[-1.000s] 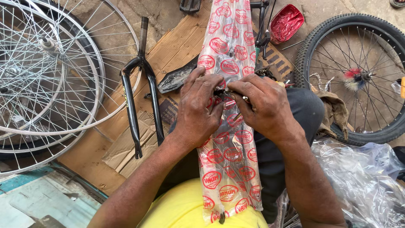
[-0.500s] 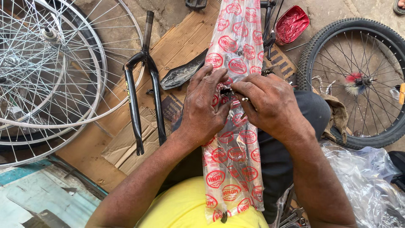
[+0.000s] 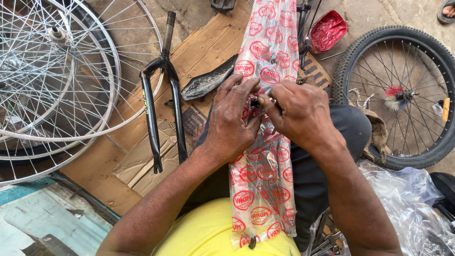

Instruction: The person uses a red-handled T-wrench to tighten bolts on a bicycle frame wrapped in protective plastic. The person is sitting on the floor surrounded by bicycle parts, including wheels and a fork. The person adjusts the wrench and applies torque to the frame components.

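Hands unmoved since earlier frame: left hand (image 3: 232,124) and right hand (image 3: 298,114) together, pinching small metal part (image 3: 258,102) on crinkled, red-printed plastic-wrapped frame tube (image 3: 265,185) across lap. Glossy black fork (image 3: 163,114) on cardboard (image 3: 142,161).

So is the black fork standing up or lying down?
Lying down. The black fork rests flat on the cardboard, blades pointing toward the person.

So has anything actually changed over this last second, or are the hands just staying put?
Hardly anything. Both hands keep pinching the same spot on the long part wrapped in red-printed clear plastic: left hand flat against it, right hand working a small dark piece with its fingertips. Nothing was picked up or dropped. The black fork and spoked wheels lie as before.
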